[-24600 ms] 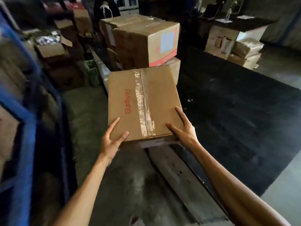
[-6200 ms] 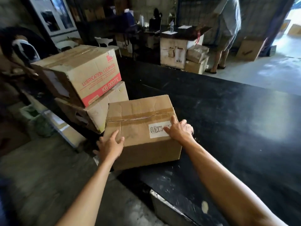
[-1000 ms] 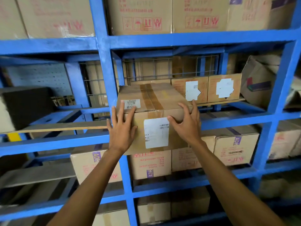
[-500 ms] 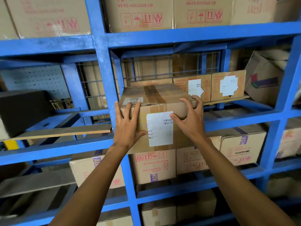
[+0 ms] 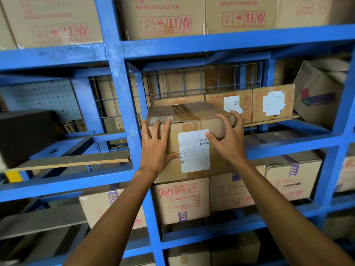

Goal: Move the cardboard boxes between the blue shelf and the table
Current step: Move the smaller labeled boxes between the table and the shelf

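Observation:
A taped cardboard box point(image 5: 194, 120) with a white label on its front sits in the middle bay of the blue shelf point(image 5: 123, 96), its front overhanging the shelf beam. My left hand point(image 5: 156, 146) lies flat on the box's front left, fingers reaching over the top edge. My right hand point(image 5: 228, 137) grips the top right front corner, fingers curled over the edge. Both hands hold the box. The table is out of view.
Two labelled small boxes point(image 5: 249, 104) stand behind the held box. A tilted open carton point(image 5: 318, 93) leans at the right. Large cartons point(image 5: 163, 16) fill the shelf above, more cartons point(image 5: 182, 200) the shelf below. A dark block point(image 5: 25, 135) sits in the left bay.
The box has shifted slightly deeper into the shelf bay with both hands still on it. The view has moved closer to the shelf.

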